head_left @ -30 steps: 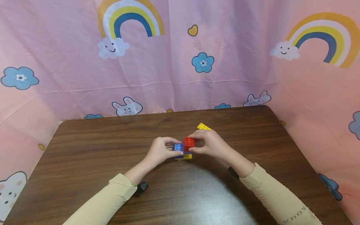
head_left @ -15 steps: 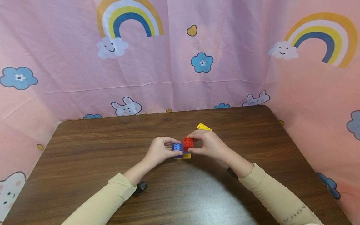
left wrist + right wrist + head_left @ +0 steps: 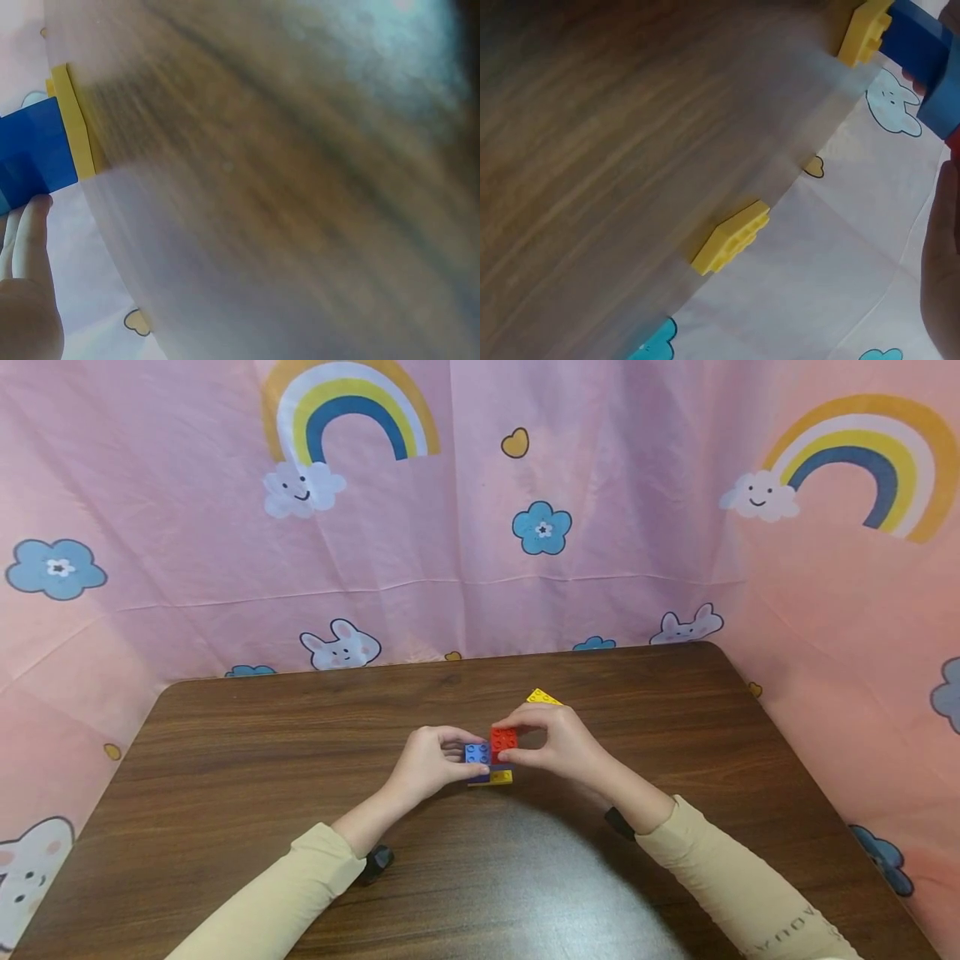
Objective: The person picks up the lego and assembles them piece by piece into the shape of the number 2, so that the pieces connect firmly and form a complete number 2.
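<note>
A small stack of building bricks stands mid-table in the head view: a yellow plate brick (image 3: 502,777) at the bottom, blue bricks (image 3: 477,752) above it, and a red brick (image 3: 504,741) on the right side at the top. My left hand (image 3: 429,764) holds the blue bricks between thumb and fingers. With thumb and forefinger, my right hand (image 3: 562,745) pinches the red brick. In the right wrist view a lighter blue brick (image 3: 943,101) juts out sideways over the yellow base, touching the red one. The left wrist view shows the stack's blue side (image 3: 37,154) and fingertips against it.
A loose yellow brick (image 3: 543,697) lies behind my right hand, partly covered by it. The brown wooden table (image 3: 300,718) meets a pink patterned curtain (image 3: 465,527) at its back edge. Black wrist devices (image 3: 377,862) hang under both forearms.
The right thumb and forefinger have slid slightly left along the red brick, and it looks a little tilted. The left hand and the stack hold still.
</note>
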A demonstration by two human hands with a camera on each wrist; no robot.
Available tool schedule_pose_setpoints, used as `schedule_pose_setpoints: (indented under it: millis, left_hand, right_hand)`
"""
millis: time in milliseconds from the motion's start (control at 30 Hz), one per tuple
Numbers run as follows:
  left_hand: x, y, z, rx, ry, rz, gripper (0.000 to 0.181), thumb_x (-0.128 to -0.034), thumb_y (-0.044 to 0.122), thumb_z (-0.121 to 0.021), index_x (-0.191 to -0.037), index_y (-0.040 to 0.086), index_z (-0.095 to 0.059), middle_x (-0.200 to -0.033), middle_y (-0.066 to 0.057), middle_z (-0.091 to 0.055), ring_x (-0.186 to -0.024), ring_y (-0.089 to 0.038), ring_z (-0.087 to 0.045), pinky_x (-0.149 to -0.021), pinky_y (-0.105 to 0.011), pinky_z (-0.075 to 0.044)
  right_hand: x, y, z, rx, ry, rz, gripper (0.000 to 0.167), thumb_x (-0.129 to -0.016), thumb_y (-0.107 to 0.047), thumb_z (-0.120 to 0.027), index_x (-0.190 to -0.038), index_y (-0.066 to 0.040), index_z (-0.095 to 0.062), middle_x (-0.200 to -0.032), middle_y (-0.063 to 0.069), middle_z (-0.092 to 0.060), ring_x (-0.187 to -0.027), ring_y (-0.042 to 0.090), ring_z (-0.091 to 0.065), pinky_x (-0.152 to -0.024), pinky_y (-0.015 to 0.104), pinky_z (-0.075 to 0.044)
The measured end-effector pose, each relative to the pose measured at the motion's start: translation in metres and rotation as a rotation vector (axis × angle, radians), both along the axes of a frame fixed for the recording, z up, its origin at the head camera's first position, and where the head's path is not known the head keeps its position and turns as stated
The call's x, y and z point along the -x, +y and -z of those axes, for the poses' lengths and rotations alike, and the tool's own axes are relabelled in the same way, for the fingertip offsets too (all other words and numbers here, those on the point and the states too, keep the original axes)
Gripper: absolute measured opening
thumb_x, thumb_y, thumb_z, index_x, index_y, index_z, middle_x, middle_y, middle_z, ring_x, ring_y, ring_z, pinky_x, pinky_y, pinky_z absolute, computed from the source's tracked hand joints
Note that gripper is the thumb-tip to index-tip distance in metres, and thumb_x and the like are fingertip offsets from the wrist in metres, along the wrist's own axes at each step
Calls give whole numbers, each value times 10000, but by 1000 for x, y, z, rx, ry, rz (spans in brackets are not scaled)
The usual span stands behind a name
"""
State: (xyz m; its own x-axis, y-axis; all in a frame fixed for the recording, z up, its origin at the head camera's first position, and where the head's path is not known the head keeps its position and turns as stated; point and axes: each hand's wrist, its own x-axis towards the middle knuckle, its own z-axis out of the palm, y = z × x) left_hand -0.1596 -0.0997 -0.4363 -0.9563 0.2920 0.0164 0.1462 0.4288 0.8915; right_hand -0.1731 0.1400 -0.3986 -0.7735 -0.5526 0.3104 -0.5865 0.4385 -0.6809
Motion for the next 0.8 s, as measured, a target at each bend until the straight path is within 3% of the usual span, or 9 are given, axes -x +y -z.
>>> schedule_pose_setpoints:
  millis: [333,533,800]
  left_hand:
    - [0,1,0,-6,-1,0,341,-826,98,-926,-1123,-10,-800,-1149,-217,-796,-1075,-353,-791,-883,-393,-668]
    - [0,1,0,-7,3,3,343,-828,95,-924,-1127,-16,-797,-1148,-217,-796,-1072,-351,-792,-880,-386,-669]
    - [-1,1,-1,-24,14,9,342,-829,101,-925,-1125,-15,-800,-1145,-213,-798,-1078,-352,-790,-886,-392,-667]
  right_hand:
    - [2,-3,-6,-51,-2,-17,344,-821,-92,-926,-1145,-52,-817,-1030,60,-806,-920,213,-707,-796,472,-646]
    - [-2,-5,-6,-110,36,30,366,-825,-157,-936,-1156,-63,-813,-1044,43,-809,-947,209,-727,-860,424,-655]
    - [-3,-4,-2,-25,-12,47,380,-797,-130,-950,-1144,-60,-812,-1063,50,-829,-998,200,-763,-904,388,-661]
